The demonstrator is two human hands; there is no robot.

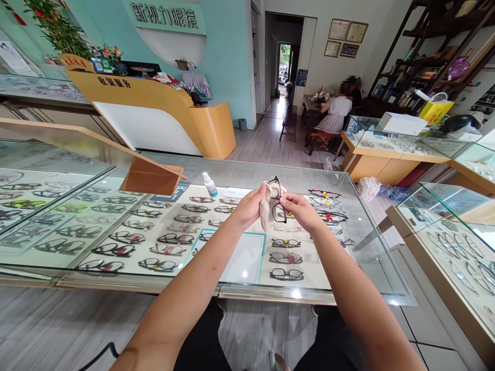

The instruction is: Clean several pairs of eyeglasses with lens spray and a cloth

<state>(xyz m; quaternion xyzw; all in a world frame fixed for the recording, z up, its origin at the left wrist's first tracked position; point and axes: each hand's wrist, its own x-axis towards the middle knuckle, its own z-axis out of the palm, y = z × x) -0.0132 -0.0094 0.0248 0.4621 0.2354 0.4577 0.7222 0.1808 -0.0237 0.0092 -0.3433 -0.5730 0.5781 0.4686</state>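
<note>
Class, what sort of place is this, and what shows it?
Probably an optician's shop: eyeglasses lie in rows inside the glass counter, the right hand holds another pair, and the wall sign mentions glasses.

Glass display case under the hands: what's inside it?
Rows of eyeglasses show inside the display case, several with red or yellow patches. The left hand, right hand, beige cloth and both forearms cover parts of the view, so whatever lies behind them cannot be seen.

Glass-topped display ctr; clock from its middle: wht spray btl upright on glass, 11 o'clock; brown panel, approx 10; teal-edged wht sheet, 6, on/under glass unclear.
</note>
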